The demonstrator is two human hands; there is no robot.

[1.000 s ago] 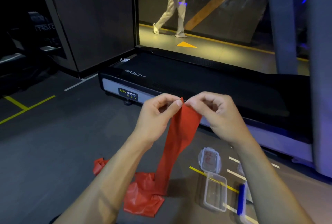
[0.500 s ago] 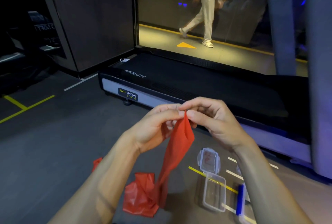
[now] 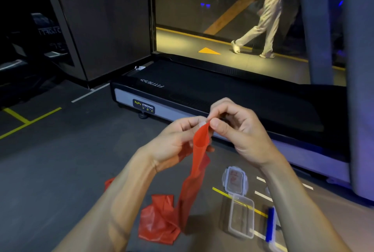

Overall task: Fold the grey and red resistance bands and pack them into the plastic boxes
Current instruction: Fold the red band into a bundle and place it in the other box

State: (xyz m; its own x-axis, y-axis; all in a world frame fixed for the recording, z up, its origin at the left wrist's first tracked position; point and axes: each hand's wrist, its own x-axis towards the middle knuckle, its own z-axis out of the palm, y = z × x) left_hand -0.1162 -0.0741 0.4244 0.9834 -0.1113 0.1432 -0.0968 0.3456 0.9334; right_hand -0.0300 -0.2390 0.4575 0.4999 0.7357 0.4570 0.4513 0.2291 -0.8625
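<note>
Two hands are what I am working with, and both are clamped on the red resistance band (image 3: 200, 142): the left hand (image 3: 178, 142) pinches its top end between thumb and fingers, and the right hand (image 3: 240, 130) pinches the same end just beside it, fingertips nearly touching. From that pinch the band hangs down, and the rest lies in a crumpled heap on the floor (image 3: 60, 170) near my left forearm. An open clear plastic box (image 3: 241, 216) sits on the floor to the right with its lid (image 3: 234, 180) just beyond it. I see no grey band. To fold well, I judge I should match the corners squarely, keep the edges flush, flatten the strip between my fingers and draw up slack gradually, keeping folds narrow enough for the box.
</note>
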